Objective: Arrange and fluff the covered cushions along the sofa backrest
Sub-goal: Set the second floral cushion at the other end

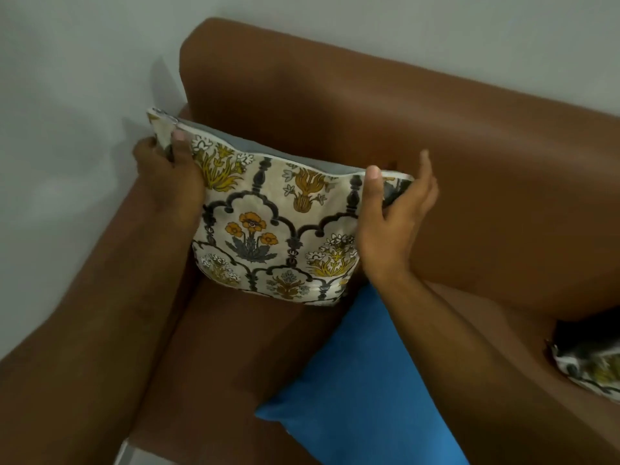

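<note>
Our left hand (164,176) pinches the upper left corner of the floral cushion (275,229), which stands on the seat in the corner of the brown sofa (436,146), against its backrest. We judge it light and soft, its cover loose, so the corners are the best hold. Our right hand (392,216) clasps the upper right corner, fingers spread behind.

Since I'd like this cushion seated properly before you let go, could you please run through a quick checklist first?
1. Left hand pinching the floral cushion at its top corner: ok.
2. Right hand gripping the other top corner: ok.
3. Cushion upright on the sofa seat by the backrest: ok.
4. Cover closed over the grey insert: not ok, insert shows.
5. Blue cushion against the backrest: not ok, lying on the seat.
</note>
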Available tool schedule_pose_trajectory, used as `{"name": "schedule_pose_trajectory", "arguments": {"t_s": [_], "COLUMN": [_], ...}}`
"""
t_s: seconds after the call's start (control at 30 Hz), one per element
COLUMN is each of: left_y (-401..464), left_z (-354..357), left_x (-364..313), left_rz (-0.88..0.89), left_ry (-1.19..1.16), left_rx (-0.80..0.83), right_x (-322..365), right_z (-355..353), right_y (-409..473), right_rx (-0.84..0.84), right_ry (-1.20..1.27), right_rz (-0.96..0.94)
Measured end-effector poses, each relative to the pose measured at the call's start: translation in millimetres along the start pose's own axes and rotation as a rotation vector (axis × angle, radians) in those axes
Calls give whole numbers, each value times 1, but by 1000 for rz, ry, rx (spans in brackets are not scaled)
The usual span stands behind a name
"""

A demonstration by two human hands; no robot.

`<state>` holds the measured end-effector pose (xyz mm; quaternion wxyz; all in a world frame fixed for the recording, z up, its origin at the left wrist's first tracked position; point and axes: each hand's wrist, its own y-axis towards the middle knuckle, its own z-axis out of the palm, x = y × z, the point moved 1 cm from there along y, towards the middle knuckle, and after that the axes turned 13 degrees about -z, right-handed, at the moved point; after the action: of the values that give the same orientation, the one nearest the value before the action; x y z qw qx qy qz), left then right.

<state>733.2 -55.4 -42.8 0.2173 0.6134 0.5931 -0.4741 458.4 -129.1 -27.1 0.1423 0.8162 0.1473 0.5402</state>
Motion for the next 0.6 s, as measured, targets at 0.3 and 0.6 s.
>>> {"name": "schedule_pose_trajectory", "arguments": {"t_s": [0.3,0.6], "left_y": [-55,-184], "left_z": [-18,6], "left_x": [51,95], "left_rz": [463,432], "left_ry": [519,482], "left_rx": [137,243], "right_x": [-56,-109], "right_z": [-64,-122], "right_y": [9,-35], "right_rx": [336,789], "right_ry": [-426,-456], "right_rz": [-154,322]}}
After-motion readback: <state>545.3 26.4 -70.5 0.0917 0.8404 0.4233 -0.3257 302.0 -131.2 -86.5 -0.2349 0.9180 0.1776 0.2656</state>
